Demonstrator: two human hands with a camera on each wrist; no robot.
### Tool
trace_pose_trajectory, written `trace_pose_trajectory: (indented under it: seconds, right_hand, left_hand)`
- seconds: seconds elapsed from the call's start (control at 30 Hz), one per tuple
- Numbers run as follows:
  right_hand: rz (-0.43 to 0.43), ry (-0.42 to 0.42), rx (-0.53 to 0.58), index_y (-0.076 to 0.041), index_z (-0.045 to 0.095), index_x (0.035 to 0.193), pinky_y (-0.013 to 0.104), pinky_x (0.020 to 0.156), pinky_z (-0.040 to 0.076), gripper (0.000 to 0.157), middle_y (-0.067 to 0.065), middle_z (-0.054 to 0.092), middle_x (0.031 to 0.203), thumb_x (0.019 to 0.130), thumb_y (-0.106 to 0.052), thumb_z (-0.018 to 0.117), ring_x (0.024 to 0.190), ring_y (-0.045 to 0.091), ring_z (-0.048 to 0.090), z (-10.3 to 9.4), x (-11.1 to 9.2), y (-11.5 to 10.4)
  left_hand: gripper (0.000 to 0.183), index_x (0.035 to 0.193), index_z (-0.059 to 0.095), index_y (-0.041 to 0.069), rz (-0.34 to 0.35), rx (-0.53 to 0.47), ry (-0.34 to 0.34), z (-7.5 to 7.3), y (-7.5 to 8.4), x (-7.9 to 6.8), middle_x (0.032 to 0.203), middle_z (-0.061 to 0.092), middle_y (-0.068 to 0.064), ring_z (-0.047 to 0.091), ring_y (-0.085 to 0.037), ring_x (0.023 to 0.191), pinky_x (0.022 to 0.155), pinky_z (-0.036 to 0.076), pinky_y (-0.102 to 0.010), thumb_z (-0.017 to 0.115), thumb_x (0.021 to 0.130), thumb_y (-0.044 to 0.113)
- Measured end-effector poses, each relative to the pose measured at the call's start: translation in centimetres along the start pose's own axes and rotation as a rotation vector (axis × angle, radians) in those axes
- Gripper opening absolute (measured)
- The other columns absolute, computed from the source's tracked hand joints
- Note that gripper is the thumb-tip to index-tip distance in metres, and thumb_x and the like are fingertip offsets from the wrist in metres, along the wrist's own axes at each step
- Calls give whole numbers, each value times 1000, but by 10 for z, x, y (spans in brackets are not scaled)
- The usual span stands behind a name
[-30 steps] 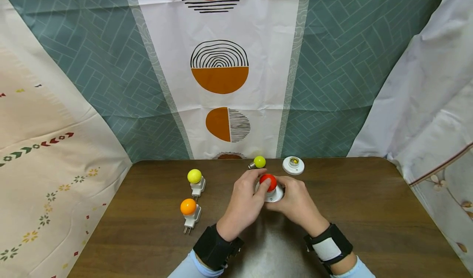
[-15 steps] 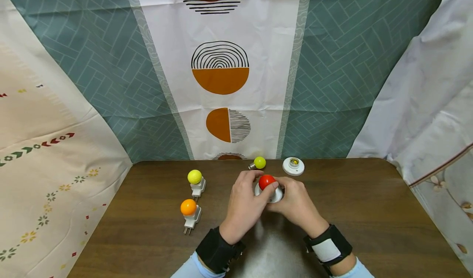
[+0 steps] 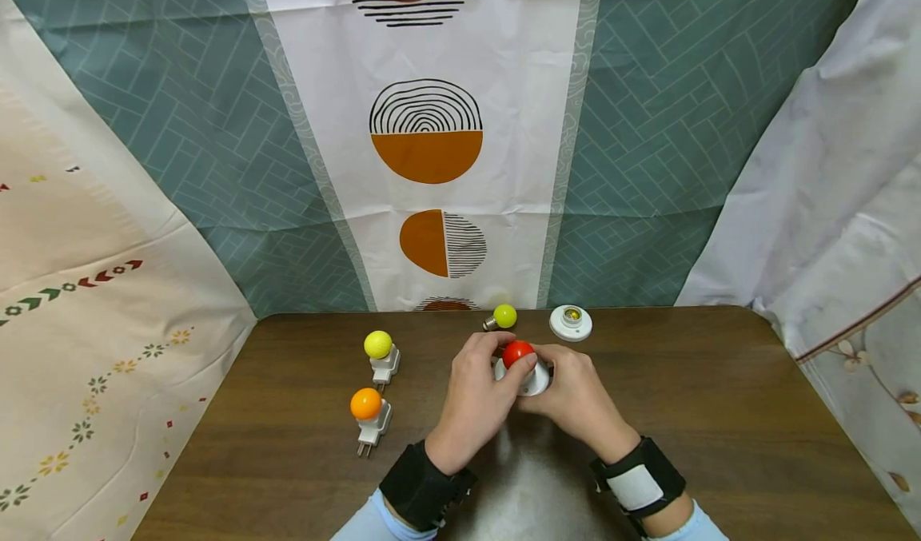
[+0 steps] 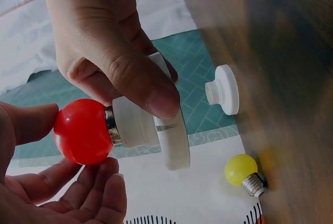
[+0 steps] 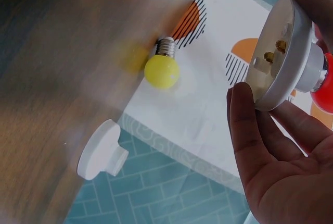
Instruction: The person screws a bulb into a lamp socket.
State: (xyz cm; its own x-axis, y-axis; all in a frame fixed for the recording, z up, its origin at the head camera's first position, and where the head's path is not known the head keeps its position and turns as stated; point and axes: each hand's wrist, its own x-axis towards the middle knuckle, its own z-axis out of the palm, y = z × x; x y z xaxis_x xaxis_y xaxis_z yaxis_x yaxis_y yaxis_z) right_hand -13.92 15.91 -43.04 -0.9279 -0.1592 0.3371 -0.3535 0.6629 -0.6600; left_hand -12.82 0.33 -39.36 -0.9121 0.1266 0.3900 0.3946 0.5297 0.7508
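Observation:
With thumb and fingertips my left hand [image 3: 476, 389] pinches a red light bulb [image 4: 83, 131]. My right hand [image 3: 576, 389] grips the round white lamp holder [image 4: 174, 135] by its disc-shaped base. The bulb sits in the holder's socket, and a strip of its metal screw base [image 4: 111, 126] shows between the red globe and the white neck. Seen from the right wrist, the underside of the holder [image 5: 281, 52] faces the camera, with two brass terminals, and the holder is raised off the table. Part of the red bulb [image 5: 323, 86] lies beyond it.
Behind the hands a yellow-green bulb [image 3: 505, 316] lies on its side on the wooden table [image 3: 288, 485]. An empty white lamp holder [image 3: 572, 323] stands to its right. On the left are plug-in sockets bearing a yellow bulb [image 3: 377, 344] and an orange bulb [image 3: 366, 404].
My left thumb has swung from the red bulb's front to its lower right side. The bulb and holder have shifted slightly left; my right hand keeps its grip.

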Motion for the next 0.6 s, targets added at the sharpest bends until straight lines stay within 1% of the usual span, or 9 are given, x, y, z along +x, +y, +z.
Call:
trace_pose_trajectory:
  seconds: [0.1,0.27,0.33,0.5,0.6]
  right_hand:
    - [-3,-1,-3,-12,65,110,25,73,48,65,-6,61,100,54,-36,88,84,7,56,-1,0,0]
    - [-13,1,-10,-11,65,110,23,73,48,66,-5,61,101,54,-36,88,85,7,56,-2,0,0]
    - [-14,2,-11,-11,65,110,23,74,47,66,-5,61,101,54,-36,88,85,7,56,-2,-1,1]
    - [-8,0,-13,-12,65,110,23,73,47,64,-5,61,100,54,-35,87,84,7,56,-2,0,1]
    - [-3,-7,-11,-12,65,110,23,73,48,64,-5,61,100,55,-35,87,84,7,56,-3,0,1]
  left_hand:
    - [32,110,61,16,9,-9,-13,0,0,1,102,54,6,51,-10,89,75,45,-26,66,86,36]
    - [32,112,61,11,31,-30,-33,1,1,1,105,54,5,51,-9,91,77,46,-29,65,87,31]
    - [32,112,61,10,33,-38,-40,1,1,1,106,54,5,51,-9,91,77,46,-28,65,87,30]
    - [28,113,60,15,21,-68,-66,0,2,1,109,54,6,52,-8,91,77,45,-24,63,89,26]
    - [27,114,60,16,15,-84,-89,-1,2,1,111,54,7,52,-8,93,79,45,-24,63,89,24]
